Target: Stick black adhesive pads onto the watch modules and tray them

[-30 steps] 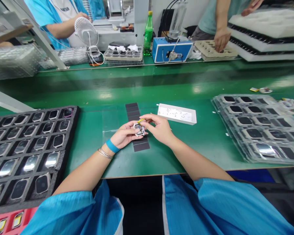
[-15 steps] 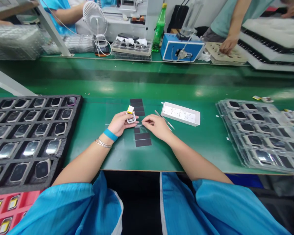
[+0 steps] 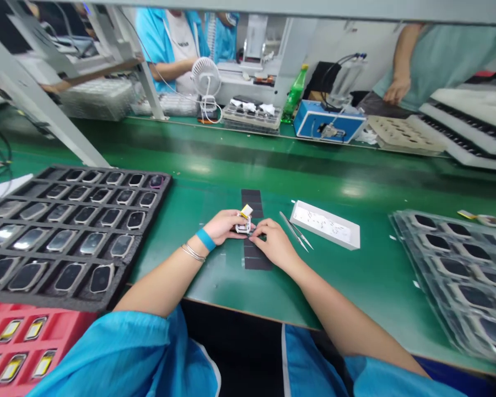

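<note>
My left hand (image 3: pixel 223 226) is closed around a small pale watch case (image 3: pixel 243 226) with its inside facing up. A yellow and silver battery (image 3: pixel 247 210) sticks up from the case's far edge. Close by on the right, my right hand (image 3: pixel 275 242) has thumb and forefinger pinched together at the case's lower edge; whatever lies between them is too small to make out. Beneath both hands, a row of black rectangular sheets (image 3: pixel 257 263) lies on the green table. A pair of tweezers (image 3: pixel 296 232) rests right of my right hand, beside a shallow white box (image 3: pixel 354 243) holding tiny dark pieces.
A black foam tray (image 3: pixel 146 251) of watch cases lies left, with a red tray (image 3: pixel 72 325) in front of it. Stacked clear trays (image 3: pixel 411 259) stand right. Behind are a fan (image 3: pixel 205 77), a green bottle (image 3: pixel 295 94), a blue box device (image 3: pixel 310 120) and co-workers.
The view has tilted and swung left, so everything sits lower and further right. My right fingertips have come closer to the watch case. A co-worker's hand has lifted off the beige tray at the back.
</note>
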### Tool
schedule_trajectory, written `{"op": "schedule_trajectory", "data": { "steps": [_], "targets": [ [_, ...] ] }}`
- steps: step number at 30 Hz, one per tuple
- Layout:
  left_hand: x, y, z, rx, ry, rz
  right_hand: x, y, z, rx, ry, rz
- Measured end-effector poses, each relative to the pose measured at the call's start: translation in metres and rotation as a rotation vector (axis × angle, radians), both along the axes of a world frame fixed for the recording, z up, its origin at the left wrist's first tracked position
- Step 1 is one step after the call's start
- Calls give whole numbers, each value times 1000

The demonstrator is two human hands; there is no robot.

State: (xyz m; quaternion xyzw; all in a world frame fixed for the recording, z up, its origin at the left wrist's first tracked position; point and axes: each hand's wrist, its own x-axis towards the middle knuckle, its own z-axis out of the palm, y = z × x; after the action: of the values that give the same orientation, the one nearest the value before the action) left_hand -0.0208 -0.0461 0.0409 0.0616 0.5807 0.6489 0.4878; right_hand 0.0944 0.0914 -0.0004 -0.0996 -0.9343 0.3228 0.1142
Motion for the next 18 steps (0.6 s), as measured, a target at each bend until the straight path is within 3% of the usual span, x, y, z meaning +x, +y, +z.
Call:
{"op": "schedule_trajectory", "data": {
  "steps": [7,13,16,18],
  "targets": [
    [0,0,0,18,-8,-17,1,1,-3,45,43,123],
    [1,0,3,6,-7,-19,19,5,19,133,152,271],
    [3,1,4,-2,27,-11,24,6,33,100,351,230],
    [6,2,5,-2,82,14,24,6,37,-6,454,141]
  ]
}}
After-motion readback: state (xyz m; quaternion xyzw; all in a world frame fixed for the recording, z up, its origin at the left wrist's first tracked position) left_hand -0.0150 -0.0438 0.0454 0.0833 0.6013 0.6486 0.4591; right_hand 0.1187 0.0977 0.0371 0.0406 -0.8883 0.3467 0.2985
